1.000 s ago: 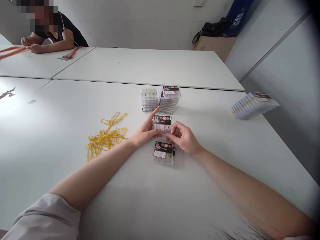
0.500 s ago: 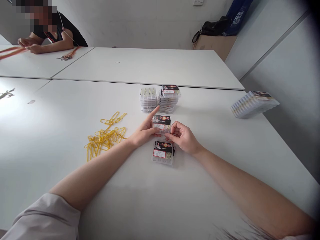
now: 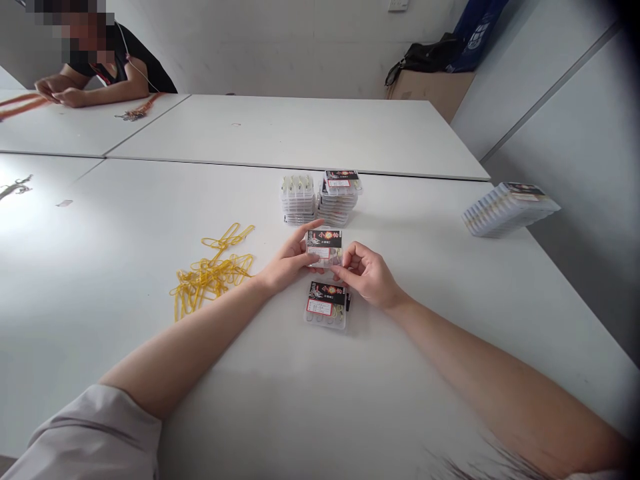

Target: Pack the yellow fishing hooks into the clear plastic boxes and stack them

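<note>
My left hand [image 3: 290, 262] grips a small clear plastic box of fish hooks [image 3: 326, 241] from its left side, thumb across the front and index finger along the top. The box has a black printed card and a red-edged white label. At its lower right corner, the thumb and curled fingers of my right hand [image 3: 367, 272] pinch the edge. Just below on the table lies another such hook box [image 3: 325, 313], label up, with a dark edge of something showing behind it. Beyond my hands stand two stacks of these boxes, a left stack [image 3: 298, 200] and a right stack [image 3: 340, 193].
A tangle of yellow elastic loops [image 3: 213, 277] lies left of my forearm. A leaning row of boxes [image 3: 510, 210] stands near the table's right edge. Across the table a person [image 3: 120, 70] handles orange cords. A black bag [image 3: 425, 55] rests on a carton [image 3: 430, 85].
My left index finger has bent down slightly toward the box's top edge. The held box is tilted a little differently; both hands stay in nearly the same place.
</note>
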Demonstrator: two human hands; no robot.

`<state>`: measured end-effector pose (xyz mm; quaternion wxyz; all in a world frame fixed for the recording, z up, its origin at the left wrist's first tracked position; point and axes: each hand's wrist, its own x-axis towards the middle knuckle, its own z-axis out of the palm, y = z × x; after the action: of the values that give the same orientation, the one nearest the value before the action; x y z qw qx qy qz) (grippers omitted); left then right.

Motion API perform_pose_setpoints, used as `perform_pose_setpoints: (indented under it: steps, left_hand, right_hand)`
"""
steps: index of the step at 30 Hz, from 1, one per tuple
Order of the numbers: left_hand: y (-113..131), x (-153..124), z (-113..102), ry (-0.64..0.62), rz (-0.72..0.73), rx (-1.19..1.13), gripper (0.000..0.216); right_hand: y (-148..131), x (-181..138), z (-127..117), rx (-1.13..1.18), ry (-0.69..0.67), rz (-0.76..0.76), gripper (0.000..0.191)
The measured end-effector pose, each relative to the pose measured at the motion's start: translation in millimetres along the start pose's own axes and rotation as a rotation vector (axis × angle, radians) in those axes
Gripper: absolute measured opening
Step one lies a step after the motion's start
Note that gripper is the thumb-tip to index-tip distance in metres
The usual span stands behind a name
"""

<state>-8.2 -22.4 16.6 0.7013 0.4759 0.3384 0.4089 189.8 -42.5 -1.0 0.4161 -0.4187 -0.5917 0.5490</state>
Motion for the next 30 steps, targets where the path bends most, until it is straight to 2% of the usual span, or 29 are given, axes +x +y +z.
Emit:
perform_pose_setpoints:
  steps: [5, 10, 16, 21, 26, 30]
  left_hand:
    - [2.6, -0.9, 1.5, 0.059, -0.008, -0.022, 0.055]
    - [3.0, -1.6, 3.3, 0.076, -0.007, -0.063, 0.043]
    - [-0.4, 1.0, 4.2, 0.097, 0.015, -0.047, 0.045]
    - [-2.4, 2.4, 5.0, 0.14, 0.002, 0.074, 0.043]
    - [-0.1, 1.9, 4.7, 0.119, -0.016, 0.182, 0.039]
    - [0.7, 1.2, 4.1, 0.064, -0.018, 0.204, 0.044]
  right_hand:
    - [-1.6, -3.6, 1.4, -0.092, 0.081, -0.096, 0.035]
    - [-6.0, -9.5, 3.6, -0.211, 0.105, -0.175, 0.032]
    - [-6.6, -8.7, 5.0, -0.267, 0.077, -0.224, 0.027]
    - [-3.0, -8.3, 4.9, -0.274, 0.066, -0.238, 0.026]
    - [-1.3, -10.2, 5.1, -0.334, 0.077, -0.27, 0.024]
    - [-1.1, -11.0, 5.6, -0.375, 0.067, -0.289, 0.021]
